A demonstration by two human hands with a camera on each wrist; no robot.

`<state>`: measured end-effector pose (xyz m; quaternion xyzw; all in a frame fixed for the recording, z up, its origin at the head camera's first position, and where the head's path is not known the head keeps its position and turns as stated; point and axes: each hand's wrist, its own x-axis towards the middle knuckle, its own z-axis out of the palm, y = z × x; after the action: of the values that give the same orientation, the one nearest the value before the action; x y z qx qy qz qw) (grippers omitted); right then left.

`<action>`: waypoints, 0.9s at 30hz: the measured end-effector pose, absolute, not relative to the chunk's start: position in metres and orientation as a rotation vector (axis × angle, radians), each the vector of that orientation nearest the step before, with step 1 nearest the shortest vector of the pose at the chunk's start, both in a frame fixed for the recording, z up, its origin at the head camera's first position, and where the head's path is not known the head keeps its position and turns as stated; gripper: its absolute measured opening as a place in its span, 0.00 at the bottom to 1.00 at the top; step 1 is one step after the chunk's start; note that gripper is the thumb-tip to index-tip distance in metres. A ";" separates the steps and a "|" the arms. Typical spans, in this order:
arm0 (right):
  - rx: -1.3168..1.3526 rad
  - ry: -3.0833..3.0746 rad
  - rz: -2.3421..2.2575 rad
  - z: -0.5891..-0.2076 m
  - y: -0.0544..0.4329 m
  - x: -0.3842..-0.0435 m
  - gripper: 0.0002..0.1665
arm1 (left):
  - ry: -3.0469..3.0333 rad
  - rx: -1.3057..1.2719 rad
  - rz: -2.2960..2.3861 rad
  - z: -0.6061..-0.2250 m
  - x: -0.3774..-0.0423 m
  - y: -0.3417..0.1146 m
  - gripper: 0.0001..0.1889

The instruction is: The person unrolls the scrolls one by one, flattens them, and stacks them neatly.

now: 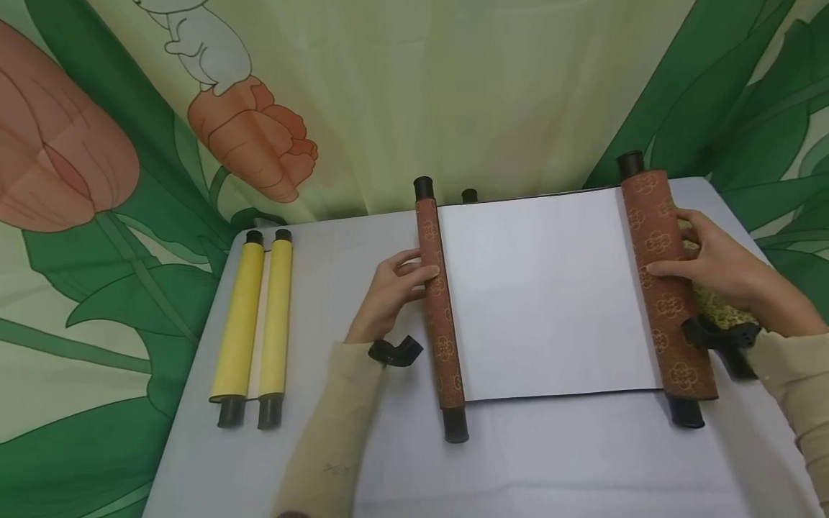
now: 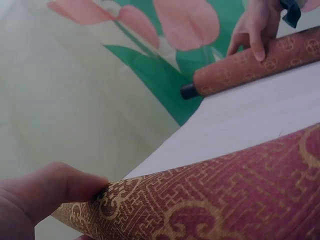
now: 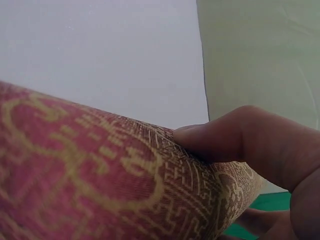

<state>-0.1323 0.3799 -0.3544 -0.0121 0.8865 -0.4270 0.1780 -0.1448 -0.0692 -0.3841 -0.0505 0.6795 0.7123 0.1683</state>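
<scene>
A reddish-brown scroll with gold patterns lies partly unrolled, its white sheet (image 1: 557,295) stretched between two rolls with black end knobs. My left hand (image 1: 391,291) grips the thinner left roll (image 1: 444,345) around its middle, thumb on top. On the thicker right roll (image 1: 667,302), my right hand (image 1: 728,262) holds the outer side, thumb on the patterned cover. In the left wrist view, my left thumb (image 2: 65,187) presses on the near roll (image 2: 210,200), and the other hand shows beyond. My right thumb (image 3: 215,137) lies on the cloth cover (image 3: 100,165) in the right wrist view.
A yellow scroll (image 1: 277,309) with two rolls and dark knobs lies at the table's left. Behind the white sheet a black knob (image 1: 469,196) pokes out. Something green-gold (image 1: 719,309) is partly hidden under my right wrist. A printed curtain (image 1: 505,93) hangs behind the white-covered table (image 1: 518,467).
</scene>
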 end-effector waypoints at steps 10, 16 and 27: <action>0.011 2.603 -1.153 -0.354 0.400 -0.141 0.63 | 1.940 -0.114 2.012 -0.381 -0.154 -0.039 0.30; 0.028 2.651 -1.093 -0.355 0.411 -0.146 0.63 | 1.936 -0.139 1.999 -0.383 -0.158 -0.020 0.31; 0.122 2.702 -0.971 -0.361 0.426 -0.149 0.61 | 1.967 -0.176 1.937 -0.388 -0.161 0.010 0.32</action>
<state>-0.1492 0.4259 -0.3607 0.0421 0.9318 -0.3350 0.1337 -0.1615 0.0099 -0.3883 -0.0623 0.6985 0.6879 0.1869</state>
